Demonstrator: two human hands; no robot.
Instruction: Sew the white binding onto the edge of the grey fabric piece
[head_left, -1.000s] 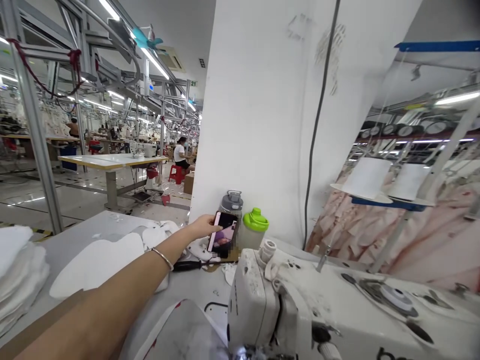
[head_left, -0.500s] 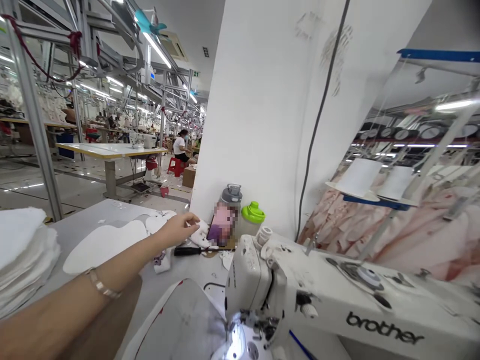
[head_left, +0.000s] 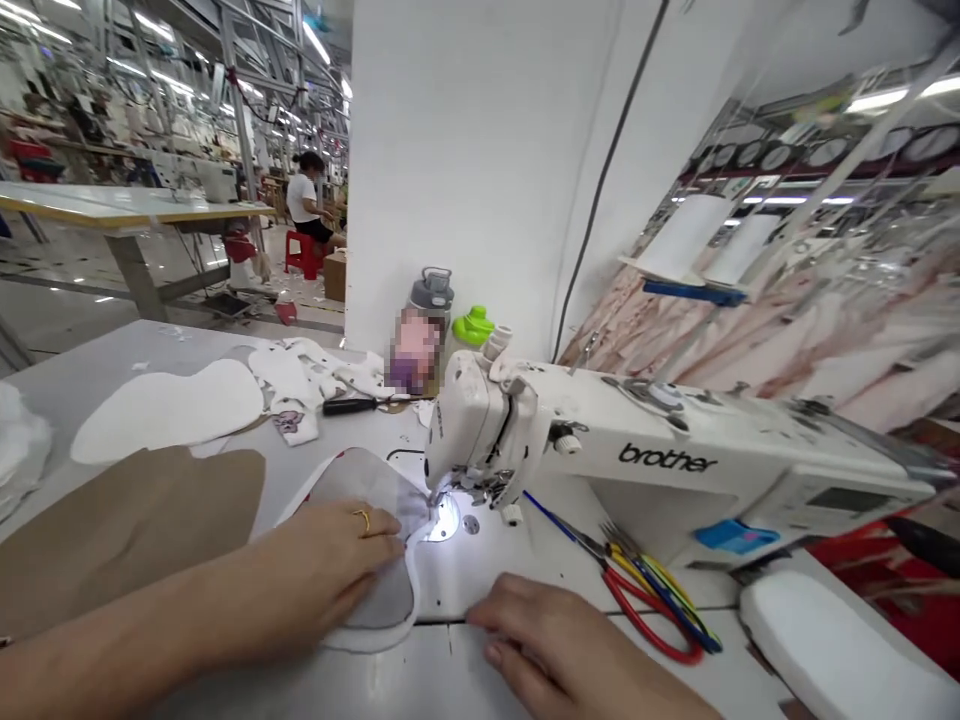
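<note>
A grey fabric piece with a white edge [head_left: 379,592] lies on the sewing machine bed, its far right edge under the lit needle area. Flat on top of it rests my left hand [head_left: 330,560], a ring on one finger, the fingers pointing toward the needle. My right hand [head_left: 551,640] is on the table's front part, to the right of the fabric and apart from it. Its fingers are slightly bent, with nothing visible in them. Beyond both hands stands the white Brother sewing machine [head_left: 540,440].
Red-handled scissors [head_left: 652,630] and other tools lie under the machine arm. Left are a brown template [head_left: 135,530], a white cut piece [head_left: 172,405] and scraps. A black-handled screwdriver [head_left: 349,406], a phone [head_left: 412,350] and bottles stand or lie behind. A white pad [head_left: 825,640] is at right.
My left hand has come back from near the phone and screwdriver onto the grey fabric. My right hand has come into view. The view has tilted downward and turned right.
</note>
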